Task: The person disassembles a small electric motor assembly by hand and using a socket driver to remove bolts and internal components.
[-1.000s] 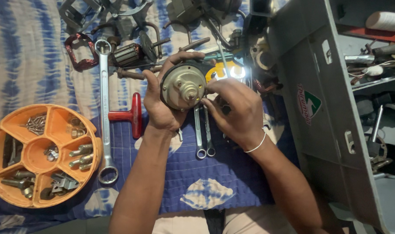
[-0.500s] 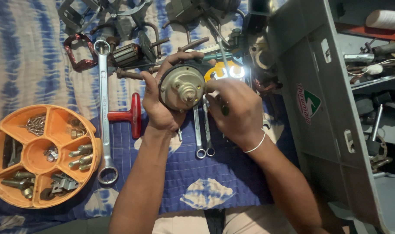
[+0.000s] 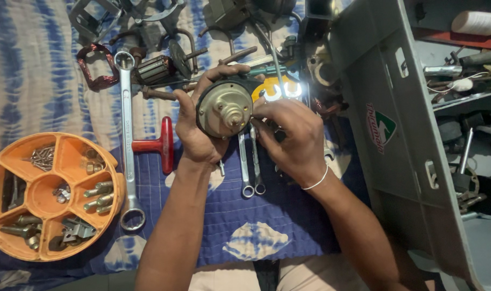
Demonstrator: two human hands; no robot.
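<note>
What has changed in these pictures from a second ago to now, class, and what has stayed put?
Little has changed. The left hand still grips the round motor housing, which sits in nearly the same place. The right hand has slid slightly left, its fingers now closer against the housing's edge. The long spanner, red T-handle tool and orange parts tray have not moved.

blue and cream tie-dye cloth (image 3: 35, 81) over the floor, grey metal toolbox (image 3: 396, 161) at right, bright glare on it
</note>
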